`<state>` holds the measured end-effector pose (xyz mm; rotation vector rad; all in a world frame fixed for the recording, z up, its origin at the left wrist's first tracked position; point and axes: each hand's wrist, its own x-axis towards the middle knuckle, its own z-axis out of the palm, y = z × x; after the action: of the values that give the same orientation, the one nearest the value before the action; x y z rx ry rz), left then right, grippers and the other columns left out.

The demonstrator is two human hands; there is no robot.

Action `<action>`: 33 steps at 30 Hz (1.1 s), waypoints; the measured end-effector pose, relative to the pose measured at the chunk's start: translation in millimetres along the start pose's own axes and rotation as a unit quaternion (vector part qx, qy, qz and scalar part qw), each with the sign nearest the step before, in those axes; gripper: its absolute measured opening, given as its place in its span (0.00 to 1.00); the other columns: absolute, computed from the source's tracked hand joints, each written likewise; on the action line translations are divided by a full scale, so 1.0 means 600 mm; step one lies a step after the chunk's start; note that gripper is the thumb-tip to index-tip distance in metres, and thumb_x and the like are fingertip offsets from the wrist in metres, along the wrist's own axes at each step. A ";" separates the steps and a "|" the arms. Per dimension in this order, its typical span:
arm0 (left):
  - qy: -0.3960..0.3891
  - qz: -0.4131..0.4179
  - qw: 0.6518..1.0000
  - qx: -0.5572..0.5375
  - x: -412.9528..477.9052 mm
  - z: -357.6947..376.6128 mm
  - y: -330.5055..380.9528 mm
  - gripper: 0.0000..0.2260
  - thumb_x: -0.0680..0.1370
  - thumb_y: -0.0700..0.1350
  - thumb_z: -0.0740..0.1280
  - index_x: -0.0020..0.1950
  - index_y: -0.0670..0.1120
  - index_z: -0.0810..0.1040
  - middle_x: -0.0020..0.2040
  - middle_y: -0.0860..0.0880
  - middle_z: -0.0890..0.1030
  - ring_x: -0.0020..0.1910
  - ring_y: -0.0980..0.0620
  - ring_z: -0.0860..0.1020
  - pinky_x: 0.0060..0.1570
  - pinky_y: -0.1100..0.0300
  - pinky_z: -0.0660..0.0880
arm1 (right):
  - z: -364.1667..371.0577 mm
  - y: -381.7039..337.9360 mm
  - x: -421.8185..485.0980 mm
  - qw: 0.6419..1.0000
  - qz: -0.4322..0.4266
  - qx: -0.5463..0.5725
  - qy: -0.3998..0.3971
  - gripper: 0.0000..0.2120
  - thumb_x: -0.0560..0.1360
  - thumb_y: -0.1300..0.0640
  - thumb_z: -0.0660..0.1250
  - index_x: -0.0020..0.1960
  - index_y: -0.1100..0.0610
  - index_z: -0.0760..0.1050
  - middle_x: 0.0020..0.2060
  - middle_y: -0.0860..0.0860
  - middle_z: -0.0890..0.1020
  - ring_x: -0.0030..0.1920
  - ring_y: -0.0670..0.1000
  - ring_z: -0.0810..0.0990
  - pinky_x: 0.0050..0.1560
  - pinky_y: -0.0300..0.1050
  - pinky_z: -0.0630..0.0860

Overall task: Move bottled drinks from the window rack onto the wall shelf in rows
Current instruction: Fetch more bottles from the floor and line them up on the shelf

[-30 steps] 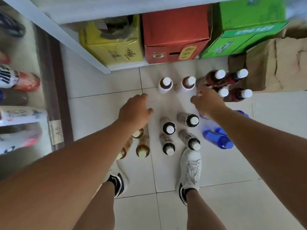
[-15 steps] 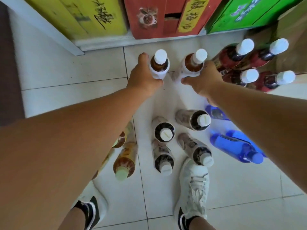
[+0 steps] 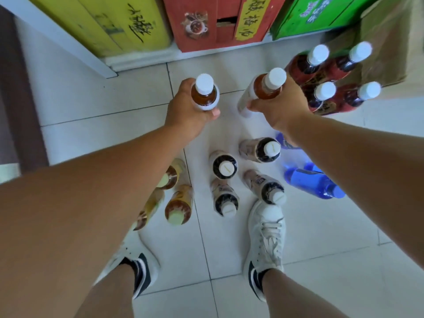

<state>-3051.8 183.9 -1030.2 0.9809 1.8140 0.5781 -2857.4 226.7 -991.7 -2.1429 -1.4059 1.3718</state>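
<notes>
Left hand [image 3: 188,113] clenched round white-capped tea bottle [image 3: 205,94], frame centre; right hand [image 3: 278,111] grips tilted second tea bottle [image 3: 266,88]. Risk: knocking floor bottles [image 3: 223,167] (crowded near white sneakers [image 3: 266,235]) while moving off.

Two white-capped bottles of amber-brown drink are held. The left bottle [image 3: 205,94] stands near upright, fingers [image 3: 183,92] of the left hand [image 3: 187,111] wrapped round its white-labelled body, thumb at its near side. The right bottle [image 3: 263,89] tilts (cap leaning right, base left), the right hand [image 3: 278,111] clasping its body, its white lower part protruding left beyond the fingertips.
</notes>
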 end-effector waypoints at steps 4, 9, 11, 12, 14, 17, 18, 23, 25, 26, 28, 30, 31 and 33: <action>0.037 -0.010 0.999 -0.004 -0.103 -0.063 0.055 0.31 0.69 0.45 0.78 0.69 0.51 0.69 0.59 0.55 0.77 0.63 0.49 0.75 0.65 0.55 0.70 | -0.034 -0.047 -0.110 1.000 -0.009 0.002 0.005 0.30 0.68 0.55 0.78 0.67 0.47 0.72 0.54 0.42 0.79 0.57 0.48 0.77 0.56 0.42 0.69; 0.100 -0.035 0.994 -0.002 -0.244 -0.153 0.167 0.30 0.70 0.49 0.77 0.68 0.57 0.69 0.60 0.59 0.77 0.62 0.51 0.73 0.69 0.47 0.62 | -0.073 -0.138 -0.277 0.999 -0.019 0.037 0.011 0.28 0.68 0.55 0.77 0.65 0.45 0.73 0.51 0.41 0.81 0.53 0.47 0.79 0.51 0.41 0.74; 0.101 -0.040 0.993 -0.048 -0.302 -0.197 0.212 0.31 0.68 0.51 0.78 0.68 0.58 0.70 0.62 0.58 0.78 0.64 0.50 0.74 0.69 0.44 0.62 | -0.093 -0.181 -0.339 0.999 -0.022 0.046 0.008 0.28 0.67 0.53 0.77 0.64 0.44 0.72 0.50 0.41 0.81 0.52 0.46 0.79 0.56 0.46 0.76; 0.101 -0.038 0.992 -0.068 -0.333 -0.222 0.236 0.31 0.66 0.53 0.78 0.67 0.58 0.71 0.62 0.58 0.79 0.63 0.50 0.75 0.69 0.42 0.64 | -0.105 -0.206 -0.370 0.999 -0.022 0.049 0.006 0.28 0.67 0.52 0.77 0.64 0.44 0.73 0.49 0.40 0.81 0.51 0.44 0.79 0.56 0.46 0.75; 0.097 -0.030 0.989 -0.104 -0.395 -0.275 0.281 0.32 0.62 0.57 0.78 0.65 0.58 0.73 0.60 0.57 0.80 0.62 0.50 0.77 0.66 0.42 0.70 | -0.135 -0.262 -0.430 0.998 -0.029 0.061 -0.002 0.26 0.68 0.52 0.77 0.63 0.44 0.73 0.47 0.38 0.81 0.49 0.42 0.78 0.56 0.45 0.74; 0.080 -0.003 0.988 -0.135 -0.489 -0.360 0.350 0.31 0.63 0.55 0.79 0.64 0.56 0.74 0.59 0.56 0.81 0.61 0.53 0.78 0.66 0.45 0.73 | -0.185 -0.352 -0.517 0.994 -0.031 0.102 -0.004 0.24 0.68 0.53 0.78 0.60 0.44 0.74 0.48 0.38 0.81 0.50 0.42 0.79 0.58 0.48 0.76; 0.077 0.007 0.987 -0.142 -0.519 -0.386 0.370 0.29 0.66 0.51 0.79 0.64 0.55 0.74 0.59 0.56 0.81 0.60 0.56 0.78 0.66 0.49 0.73 | -0.200 -0.380 -0.543 0.993 -0.032 0.114 0.000 0.24 0.67 0.53 0.78 0.60 0.44 0.74 0.47 0.38 0.81 0.50 0.42 0.79 0.58 0.48 0.76; 0.057 0.046 0.968 -0.240 -0.650 -0.510 0.467 0.21 0.74 0.42 0.75 0.60 0.61 0.74 0.55 0.62 0.81 0.54 0.69 0.77 0.57 0.66 0.72 | -0.278 -0.512 -0.667 0.990 -0.098 0.105 -0.019 0.24 0.67 0.51 0.78 0.61 0.48 0.76 0.50 0.42 0.84 0.50 0.43 0.82 0.54 0.44 0.77; 0.069 0.054 0.952 -0.293 -0.684 -0.553 0.509 0.17 0.73 0.45 0.74 0.58 0.60 0.77 0.55 0.59 0.83 0.57 0.60 0.79 0.60 0.58 0.75 | -0.312 -0.561 -0.707 0.984 -0.133 0.103 -0.050 0.21 0.68 0.52 0.78 0.59 0.45 0.78 0.48 0.41 0.84 0.46 0.37 0.82 0.47 0.36 0.75; 0.076 0.056 0.941 -0.324 -0.697 -0.573 0.527 0.16 0.72 0.47 0.73 0.57 0.59 0.78 0.55 0.58 0.83 0.58 0.56 0.80 0.61 0.54 0.75 | -0.330 -0.586 -0.725 0.981 -0.150 0.104 -0.070 0.19 0.69 0.53 0.78 0.57 0.43 0.78 0.47 0.40 0.84 0.42 0.34 0.81 0.42 0.32 0.73; 0.076 0.054 0.920 -0.380 -0.721 -0.610 0.565 0.17 0.69 0.52 0.73 0.58 0.56 0.78 0.55 0.54 0.84 0.60 0.50 0.79 0.61 0.50 0.76 | -0.359 -0.631 -0.757 0.972 -0.179 0.110 -0.108 0.18 0.70 0.55 0.78 0.53 0.41 0.77 0.46 0.39 0.84 0.39 0.33 0.80 0.38 0.29 0.72; 0.065 0.045 0.904 -0.419 -0.742 -0.642 0.598 0.25 0.68 0.59 0.72 0.63 0.53 0.77 0.60 0.50 0.83 0.63 0.47 0.78 0.62 0.48 0.75 | -0.378 -0.672 -0.781 0.963 -0.203 0.125 -0.127 0.18 0.70 0.58 0.78 0.54 0.42 0.78 0.48 0.42 0.86 0.45 0.37 0.83 0.48 0.36 0.78; 0.061 0.038 0.899 -0.432 -0.752 -0.656 0.614 0.28 0.69 0.61 0.70 0.66 0.51 0.76 0.63 0.48 0.81 0.64 0.46 0.78 0.64 0.46 0.74 | -0.384 -0.691 -0.790 0.958 -0.212 0.135 -0.137 0.18 0.70 0.59 0.78 0.56 0.44 0.79 0.48 0.44 0.87 0.48 0.41 0.84 0.53 0.42 0.81; 0.060 0.031 0.887 -0.456 -0.773 -0.681 0.643 0.28 0.72 0.62 0.65 0.67 0.47 0.76 0.61 0.46 0.82 0.61 0.45 0.80 0.63 0.44 0.74 | -0.393 -0.729 -0.806 0.949 -0.227 0.154 -0.158 0.20 0.71 0.61 0.76 0.59 0.45 0.79 0.48 0.46 0.87 0.49 0.45 0.85 0.52 0.47 0.81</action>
<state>-3177.3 33.0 -328.4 0.3466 1.3407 1.3884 -2976.9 122.7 -316.8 -1.3416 -1.5434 1.6508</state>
